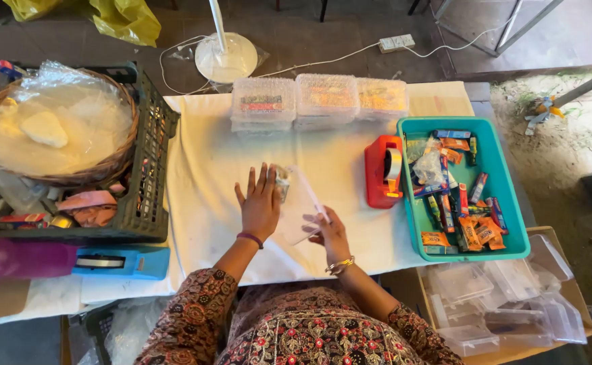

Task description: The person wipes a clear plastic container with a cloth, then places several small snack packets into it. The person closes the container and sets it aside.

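My left hand (pixel 259 203) lies flat, fingers spread, on a small clear plastic box (pixel 284 182) with colourful contents, on the white cloth (pixel 208 169). My right hand (pixel 331 233) grips the edge of the box's open clear lid (pixel 303 206), which stands tilted between the two hands. A red tape dispenser (pixel 382 172) sits just right of the hands. Further right, a teal tray (pixel 414 223) holds several small colourful packets.
Three filled clear boxes (pixel 319 100) line the table's far edge. A dark crate (pixel 151 145) with a basket and plastic bags stands at the left, a blue tape dispenser (pixel 124 262) in front of it. Empty clear boxes (pixel 499 304) fill a carton at lower right.
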